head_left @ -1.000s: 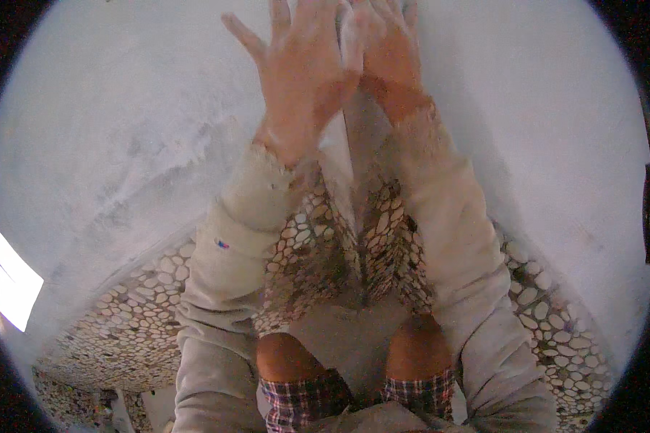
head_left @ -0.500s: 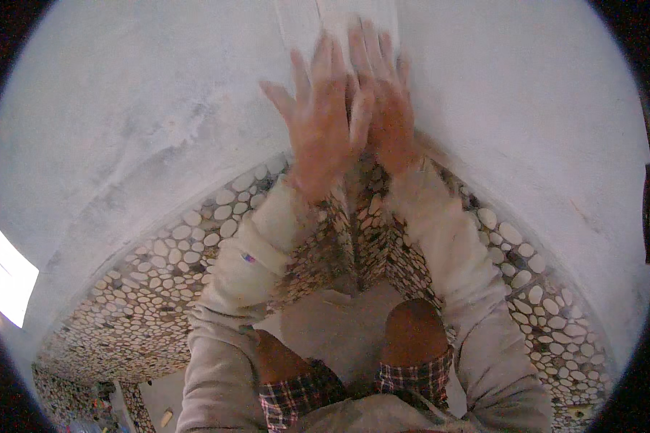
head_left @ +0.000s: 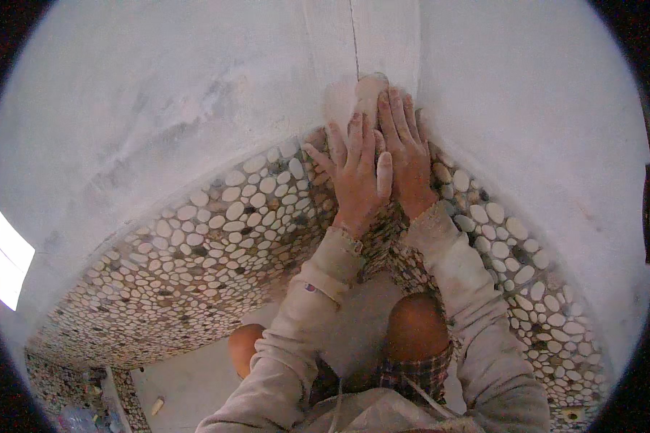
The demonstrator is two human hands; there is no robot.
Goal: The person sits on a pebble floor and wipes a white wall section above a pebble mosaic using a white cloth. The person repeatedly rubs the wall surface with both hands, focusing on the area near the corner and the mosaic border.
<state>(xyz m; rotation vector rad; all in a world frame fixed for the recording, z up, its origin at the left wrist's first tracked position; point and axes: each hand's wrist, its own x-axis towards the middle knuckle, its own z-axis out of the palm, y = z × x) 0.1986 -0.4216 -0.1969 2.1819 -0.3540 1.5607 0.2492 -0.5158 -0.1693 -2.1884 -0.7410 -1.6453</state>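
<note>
A small badge [head_left: 309,287] marks the left sleeve [head_left: 318,270]. The left hand [head_left: 359,177] and right hand [head_left: 412,166] reach flat toward the wall [head_left: 159,94] corner, fingers extended, with a beige pad [head_left: 372,84] at their far fingertips.

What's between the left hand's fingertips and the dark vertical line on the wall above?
Head view: a pale, round-topped piece, its kind unclear, just above the left hand.

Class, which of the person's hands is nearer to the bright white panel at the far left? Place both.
Left. The left hand lies well to the right of the bright white panel; the right hand is beside the left one, farther from the panel.
</note>
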